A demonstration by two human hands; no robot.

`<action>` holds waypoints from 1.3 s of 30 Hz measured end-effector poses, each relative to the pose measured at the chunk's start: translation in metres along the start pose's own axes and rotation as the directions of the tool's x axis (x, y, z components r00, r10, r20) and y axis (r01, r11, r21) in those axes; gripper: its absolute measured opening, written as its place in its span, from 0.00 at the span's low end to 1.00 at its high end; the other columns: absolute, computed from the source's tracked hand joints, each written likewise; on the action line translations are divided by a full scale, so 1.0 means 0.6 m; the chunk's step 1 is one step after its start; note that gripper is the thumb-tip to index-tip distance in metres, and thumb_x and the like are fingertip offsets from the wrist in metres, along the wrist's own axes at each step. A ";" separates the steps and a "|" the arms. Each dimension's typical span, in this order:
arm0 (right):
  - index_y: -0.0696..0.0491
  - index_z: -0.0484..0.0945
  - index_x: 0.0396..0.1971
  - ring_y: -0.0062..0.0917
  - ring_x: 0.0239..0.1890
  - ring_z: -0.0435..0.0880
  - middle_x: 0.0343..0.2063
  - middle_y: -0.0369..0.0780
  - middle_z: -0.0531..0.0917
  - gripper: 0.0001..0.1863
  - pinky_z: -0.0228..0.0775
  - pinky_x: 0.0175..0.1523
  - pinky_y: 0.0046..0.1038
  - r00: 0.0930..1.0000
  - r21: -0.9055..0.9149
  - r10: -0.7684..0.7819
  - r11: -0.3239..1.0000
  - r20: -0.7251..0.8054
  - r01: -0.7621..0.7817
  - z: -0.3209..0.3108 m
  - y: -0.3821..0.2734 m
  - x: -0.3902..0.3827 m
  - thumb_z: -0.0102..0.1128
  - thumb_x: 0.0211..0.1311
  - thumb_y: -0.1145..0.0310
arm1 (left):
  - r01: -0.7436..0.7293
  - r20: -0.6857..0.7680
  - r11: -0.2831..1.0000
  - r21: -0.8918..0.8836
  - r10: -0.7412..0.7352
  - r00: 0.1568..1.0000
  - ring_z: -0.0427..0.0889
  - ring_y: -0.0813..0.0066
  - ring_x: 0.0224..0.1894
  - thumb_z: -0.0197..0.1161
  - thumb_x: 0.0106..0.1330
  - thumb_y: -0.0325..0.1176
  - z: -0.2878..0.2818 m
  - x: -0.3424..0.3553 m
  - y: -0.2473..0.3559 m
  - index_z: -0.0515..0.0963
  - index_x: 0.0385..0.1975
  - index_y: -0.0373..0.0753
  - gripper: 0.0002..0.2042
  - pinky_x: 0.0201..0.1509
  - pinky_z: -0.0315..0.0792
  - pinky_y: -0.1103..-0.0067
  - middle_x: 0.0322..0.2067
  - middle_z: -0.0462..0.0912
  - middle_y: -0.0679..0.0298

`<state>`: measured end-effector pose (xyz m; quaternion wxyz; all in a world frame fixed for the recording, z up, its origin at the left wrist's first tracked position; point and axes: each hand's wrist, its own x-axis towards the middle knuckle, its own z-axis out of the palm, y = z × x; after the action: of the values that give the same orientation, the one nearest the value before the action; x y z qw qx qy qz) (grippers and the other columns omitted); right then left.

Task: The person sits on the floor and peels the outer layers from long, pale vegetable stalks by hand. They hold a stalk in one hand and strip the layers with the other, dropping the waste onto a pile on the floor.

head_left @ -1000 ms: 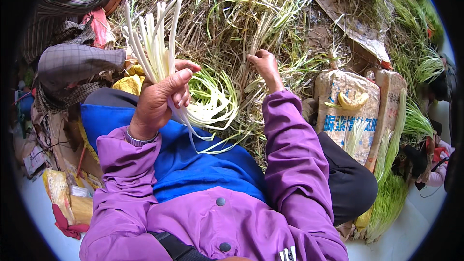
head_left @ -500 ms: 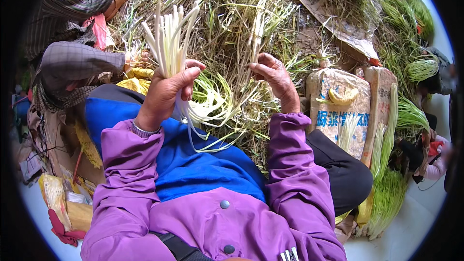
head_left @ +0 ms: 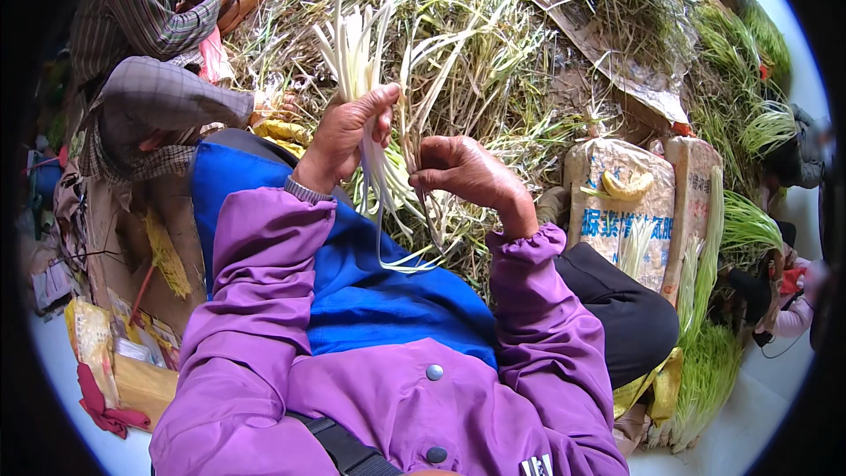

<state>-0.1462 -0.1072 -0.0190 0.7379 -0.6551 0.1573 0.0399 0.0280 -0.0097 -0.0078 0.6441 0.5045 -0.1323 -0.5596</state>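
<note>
My left hand (head_left: 345, 139) is closed around a bunch of chives (head_left: 354, 62). Their thick white ends fan upward above the fist, and the thin pale green leaves droop below it over my blue apron (head_left: 379, 300). Just to the right, my right hand (head_left: 467, 169) pinches some withered, brownish strands (head_left: 411, 128) between thumb and fingers. These strands rise beside the bunch, and some dangle under the fingertips. Whether they are still joined to the bunch, I cannot tell.
Loose grassy leaves (head_left: 476, 53) heap up ahead. At my right stand stuffed sacks (head_left: 621, 229), a yellow curved piece (head_left: 627, 185) on one, with long green chives (head_left: 705, 370) beside them. Another person (head_left: 163, 26) sits at the far left; cardboard (head_left: 145, 229) lies at my left.
Both hands have come closer together. The left has moved right with the bunch; the right has moved left and down, with its withered strands now beside the bunch.
</note>
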 end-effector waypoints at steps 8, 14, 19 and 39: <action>0.55 0.76 0.34 0.16 0.32 0.79 0.28 0.32 0.79 0.08 0.73 0.40 0.21 0.980 0.238 0.101 0.969 -0.173 -0.058 -0.043 0.034 -0.032 0.62 0.57 0.68 | -0.170 0.044 0.962 -0.214 0.183 0.982 0.67 0.83 0.16 0.60 0.61 0.29 0.002 -0.033 0.031 0.74 0.31 0.36 0.05 0.23 0.66 0.82 0.14 0.69 0.72; 0.62 0.78 0.30 0.32 0.26 0.80 0.23 0.48 0.81 0.18 0.72 0.36 0.37 0.740 -0.526 0.116 0.631 -0.663 -0.570 -0.069 0.118 -0.050 0.55 0.56 0.59 | -0.211 -0.006 0.970 -0.125 0.211 0.977 0.69 0.83 0.16 0.61 0.60 0.30 -0.002 -0.045 0.033 0.74 0.35 0.35 0.07 0.23 0.66 0.84 0.15 0.70 0.71; 0.60 0.77 0.37 0.26 0.30 0.79 0.27 0.44 0.81 0.19 0.71 0.37 0.31 0.829 -0.380 -0.194 0.925 -0.525 -0.025 -0.018 0.021 -0.014 0.54 0.61 0.56 | -0.171 0.004 0.984 0.045 0.171 0.985 0.70 0.86 0.17 0.62 0.59 0.29 0.005 -0.029 -0.002 0.76 0.35 0.34 0.07 0.22 0.65 0.87 0.18 0.73 0.72; 0.61 0.78 0.34 0.13 0.26 0.75 0.24 0.34 0.80 0.09 0.69 0.31 0.18 0.838 -0.007 -0.219 0.969 -0.501 0.249 0.040 -0.031 -0.021 0.59 0.60 0.69 | -0.061 0.090 0.996 0.068 0.055 0.994 0.70 0.87 0.18 0.61 0.62 0.34 0.035 -0.048 -0.011 0.76 0.36 0.35 0.09 0.23 0.66 0.88 0.18 0.73 0.72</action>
<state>-0.1488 -0.0845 0.0048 0.6906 -0.6354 0.2620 -0.2251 -0.0014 0.0051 0.0077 0.6352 0.4978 -0.1950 -0.5574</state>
